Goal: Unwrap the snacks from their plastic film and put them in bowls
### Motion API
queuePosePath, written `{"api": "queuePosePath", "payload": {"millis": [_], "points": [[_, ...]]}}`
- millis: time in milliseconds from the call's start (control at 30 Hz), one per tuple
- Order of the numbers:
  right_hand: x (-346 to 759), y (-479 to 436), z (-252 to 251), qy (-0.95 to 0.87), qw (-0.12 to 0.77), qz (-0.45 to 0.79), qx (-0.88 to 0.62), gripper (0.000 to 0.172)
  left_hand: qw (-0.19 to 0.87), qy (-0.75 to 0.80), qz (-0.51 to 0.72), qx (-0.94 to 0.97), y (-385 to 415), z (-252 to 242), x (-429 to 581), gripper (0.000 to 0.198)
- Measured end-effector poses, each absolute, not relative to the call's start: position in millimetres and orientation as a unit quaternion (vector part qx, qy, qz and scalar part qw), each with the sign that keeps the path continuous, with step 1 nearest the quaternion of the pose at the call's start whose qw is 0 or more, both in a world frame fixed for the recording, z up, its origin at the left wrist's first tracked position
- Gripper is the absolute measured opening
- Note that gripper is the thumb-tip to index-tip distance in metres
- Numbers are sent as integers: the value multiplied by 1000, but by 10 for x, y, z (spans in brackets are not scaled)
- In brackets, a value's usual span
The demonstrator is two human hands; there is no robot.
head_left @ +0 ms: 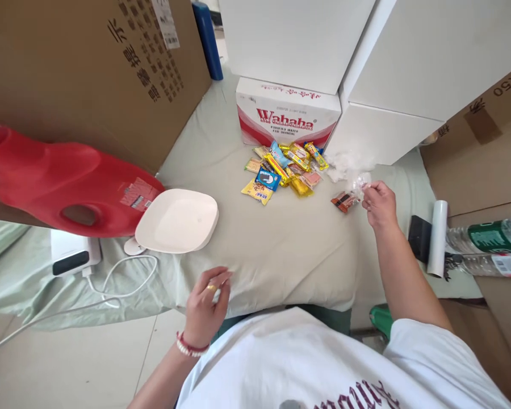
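My right hand point(378, 203) is closed in a pinch on a piece of clear plastic wrapping point(360, 180), at the right of the cloth-covered surface. Just left of its fingers is a small brown-and-orange snack packet point(344, 201); whether it is joined to the plastic I cannot tell. Near the front edge hovers my left hand point(207, 301), fingers loosely bent and apart, holding nothing. Between the hands, farther back, lies a pile of wrapped snacks point(283, 167) in yellow, blue and pink. A shallow white dish point(176, 221) stands beyond my left hand, to its left.
A Wahaha carton point(287, 113) stands behind the snacks, before white boxes point(298, 40). Crumpled clear plastic point(343, 165) lies beside it. At left are a red jug point(76, 182), a white power bank point(74, 253) with cable and a cardboard box point(89, 68). Plastic bottles point(494, 236) lie right.
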State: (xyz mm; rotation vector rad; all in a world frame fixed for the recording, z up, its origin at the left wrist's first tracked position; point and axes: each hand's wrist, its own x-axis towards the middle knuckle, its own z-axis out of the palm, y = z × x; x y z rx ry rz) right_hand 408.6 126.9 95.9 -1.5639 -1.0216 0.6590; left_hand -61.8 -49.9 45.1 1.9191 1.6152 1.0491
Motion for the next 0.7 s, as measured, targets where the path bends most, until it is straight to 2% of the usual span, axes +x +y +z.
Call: {"api": "queuePosePath", "payload": {"millis": [100, 200, 300, 367, 433, 533, 700], "points": [[3838, 714, 1000, -293, 620, 479, -549, 30, 443, 551, 387, 592, -262, 474, -167, 27], [3389, 210, 830, -213, 577, 613, -496, 24, 690, 468, 399, 382, -64, 461, 294, 57], [2917, -166, 594, -172, 515, 677, -496, 25, 819, 374, 373, 224, 80, 406, 625, 82], [2704, -317, 507, -180, 481, 685, -517, 28, 846, 330, 361, 213, 127, 346, 746, 85], [2619, -380, 494, -202, 470, 670, -538, 31, 844, 330, 351, 238, 137, 280, 802, 74], [2662, -360, 545, -221, 486, 634, -559, 33, 795, 390, 370, 282, 118, 202, 816, 55], [2648, -229, 518, -308, 399, 631, -590, 49, 734, 438, 408, 320, 54, 192, 789, 52]]}}
